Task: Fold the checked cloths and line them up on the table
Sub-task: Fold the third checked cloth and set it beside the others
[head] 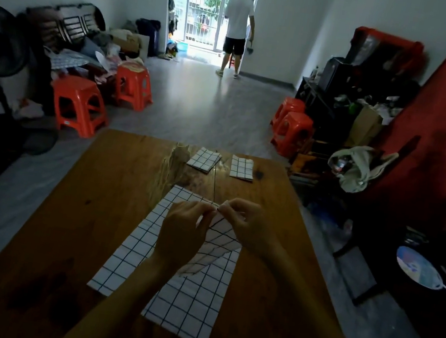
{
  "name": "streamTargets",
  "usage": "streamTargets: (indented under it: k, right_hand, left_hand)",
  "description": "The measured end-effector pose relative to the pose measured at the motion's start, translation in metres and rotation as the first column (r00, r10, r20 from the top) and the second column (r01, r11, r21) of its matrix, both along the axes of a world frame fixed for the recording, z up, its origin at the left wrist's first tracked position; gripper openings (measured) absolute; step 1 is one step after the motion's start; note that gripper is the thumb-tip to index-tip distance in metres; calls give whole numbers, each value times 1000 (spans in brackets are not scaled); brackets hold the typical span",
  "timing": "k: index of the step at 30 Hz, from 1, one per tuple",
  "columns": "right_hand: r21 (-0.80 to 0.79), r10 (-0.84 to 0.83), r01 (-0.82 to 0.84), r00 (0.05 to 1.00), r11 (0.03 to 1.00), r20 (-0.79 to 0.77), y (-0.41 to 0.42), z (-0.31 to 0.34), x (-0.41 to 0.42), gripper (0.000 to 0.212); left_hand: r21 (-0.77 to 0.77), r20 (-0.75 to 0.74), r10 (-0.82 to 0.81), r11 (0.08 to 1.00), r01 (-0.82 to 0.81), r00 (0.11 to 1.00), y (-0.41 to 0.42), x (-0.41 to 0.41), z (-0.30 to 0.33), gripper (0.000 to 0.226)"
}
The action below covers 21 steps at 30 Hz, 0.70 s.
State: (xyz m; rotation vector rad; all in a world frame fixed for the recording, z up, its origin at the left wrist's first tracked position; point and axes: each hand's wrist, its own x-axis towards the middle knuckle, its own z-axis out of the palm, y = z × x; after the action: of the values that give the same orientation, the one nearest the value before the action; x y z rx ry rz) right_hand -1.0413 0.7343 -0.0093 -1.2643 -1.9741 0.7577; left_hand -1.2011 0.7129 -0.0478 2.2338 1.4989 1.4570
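Corners of the open checked cloth (168, 286) are pinched together above its far end by the left hand (182, 235) and right hand (248, 225). Its long axis runs away toward the two folded cloths (204, 159), well beyond both hands.

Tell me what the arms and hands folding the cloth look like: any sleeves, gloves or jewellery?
Both forearms come in bare from the bottom edge of the head view, with no sleeve showing as far up as the picture reaches. The left hand and the right hand wear no gloves. No ring, watch or bracelet can be seen, though the light is dim. The fingers are slim, with short nails as far as can be told.
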Motion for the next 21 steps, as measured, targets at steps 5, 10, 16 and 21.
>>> streamTargets:
  k: [5,10,16,21]
  right_hand:
    - [301,-166,160,986,940,-4,2,-16,19,35]
    - [270,56,-64,998,961,38,15,-13,35,24]
    - [249,72,-57,996,967,-49,28,-12,59,6]
    - [219,5,45,975,975,-221,33,-5,94,4]
  left_hand:
    - [-50,-5,26,998,-26,1000,-4,11,-6,21]
    - [-53,-16,65,996,-66,998,-3,32,-2,24]
    - [-45,-29,158,986,-160,987,2,71,4,32]
    - [-108,-25,296,949,-297,955,-1,89,-12,21]
